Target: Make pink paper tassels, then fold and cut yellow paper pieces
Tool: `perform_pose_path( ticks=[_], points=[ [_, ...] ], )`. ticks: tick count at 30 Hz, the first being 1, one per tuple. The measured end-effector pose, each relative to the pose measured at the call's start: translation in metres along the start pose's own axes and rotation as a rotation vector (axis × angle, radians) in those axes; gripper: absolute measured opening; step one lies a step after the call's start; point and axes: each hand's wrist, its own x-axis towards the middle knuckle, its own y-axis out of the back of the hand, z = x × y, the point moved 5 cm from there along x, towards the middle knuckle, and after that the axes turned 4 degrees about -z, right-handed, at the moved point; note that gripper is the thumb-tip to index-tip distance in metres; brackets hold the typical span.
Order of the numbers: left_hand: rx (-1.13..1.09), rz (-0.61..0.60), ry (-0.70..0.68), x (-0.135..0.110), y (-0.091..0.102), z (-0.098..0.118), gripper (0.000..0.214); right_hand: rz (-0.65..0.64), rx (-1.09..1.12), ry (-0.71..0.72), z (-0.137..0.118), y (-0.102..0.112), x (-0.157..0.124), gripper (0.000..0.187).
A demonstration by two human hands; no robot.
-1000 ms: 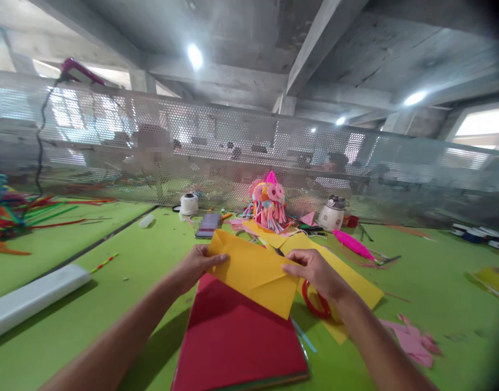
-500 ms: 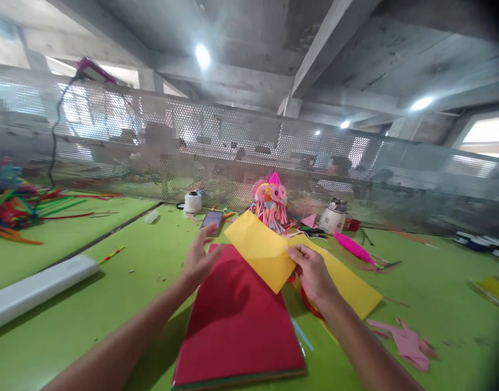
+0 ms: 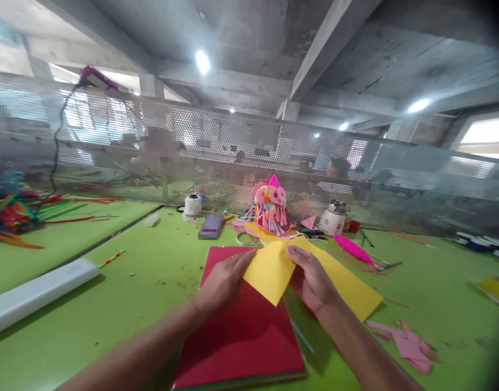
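Observation:
A piece of yellow paper (image 3: 271,271) is held between both hands, bent a little, above a red sheet on top of a flat stack (image 3: 241,347). My left hand (image 3: 225,279) grips its left edge, fingers closed. My right hand (image 3: 312,274) pinches the right edge between thumb and fingers. Behind my right hand a larger yellow sheet (image 3: 351,288) lies on the green table (image 3: 135,315). Part of a red object beneath my right hand is mostly hidden.
A pink fringed paper craft (image 3: 270,203) stands at the back, before a perforated metal screen (image 3: 216,146). Near it are a white container (image 3: 333,217), a white pot (image 3: 193,205) and a phone (image 3: 211,226). Pink scraps (image 3: 410,347) lie at right, a long white box (image 3: 41,290) at left.
My left hand, open and apart before, has moved right and closed on the yellow paper's left edge. The paper has come lower and nearer and is now bent.

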Motion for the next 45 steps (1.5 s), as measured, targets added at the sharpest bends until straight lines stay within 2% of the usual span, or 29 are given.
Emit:
perform_pose_path(
  ticks=[3, 6, 7, 10, 13, 16, 21, 26, 31, 37, 40, 42, 45],
  points=[
    [-0.310, 0.162, 0.256, 0.002, 0.010, -0.011, 0.031, -0.026, -0.211, 0.208, -0.011, -0.001, -0.003, 0.036],
    [-0.774, 0.280, 0.427, 0.002, 0.010, -0.020, 0.033, -0.116, -0.752, 0.478, -0.020, -0.009, -0.012, 0.024],
    [-0.894, 0.288, 0.480, 0.001, 0.008, -0.022, 0.031, -0.178, -0.933, 0.555, -0.019, -0.015, -0.016, 0.028],
    [-1.057, 0.278, 0.605, -0.002, 0.003, -0.027, 0.028, -0.338, -1.301, 0.677, -0.010, -0.027, -0.024, 0.056],
    [-1.106, 0.291, 0.611, -0.004, 0.003, -0.026, 0.032, -0.330, -1.472, 0.691, 0.000, -0.028, -0.023, 0.065],
    [-1.169, 0.256, 0.605, -0.005, -0.001, -0.022, 0.036, -0.295, -1.472, 0.717, 0.005, -0.024, -0.020, 0.057],
    [-1.267, 0.131, 0.583, -0.004, -0.008, -0.016, 0.041, -0.293, -1.307, 0.745, 0.004, -0.017, -0.016, 0.048],
    [-1.256, -0.011, 0.569, -0.005, -0.013, -0.021, 0.043, -0.221, -1.130, 0.627, 0.000, -0.007, -0.010, 0.015],
    [-1.217, -0.109, 0.518, -0.008, -0.017, -0.021, 0.039, -0.149, -1.041, 0.524, 0.001, 0.007, -0.002, 0.012],
    [-1.156, -0.063, 0.557, -0.009, -0.018, -0.020, 0.039, -0.151, -0.884, 0.448, 0.001, 0.017, 0.002, 0.009],
    [-1.175, 0.034, 0.565, -0.008, -0.016, -0.020, 0.042, -0.182, -0.929, 0.462, -0.001, 0.016, 0.000, 0.022],
    [-1.201, 0.092, 0.567, -0.007, -0.014, -0.021, 0.045, -0.154, -0.974, 0.468, -0.001, 0.017, 0.000, 0.029],
    [-1.260, 0.097, 0.573, -0.005, -0.014, -0.020, 0.048, -0.065, -0.968, 0.450, 0.000, 0.021, 0.003, 0.029]
  ],
)
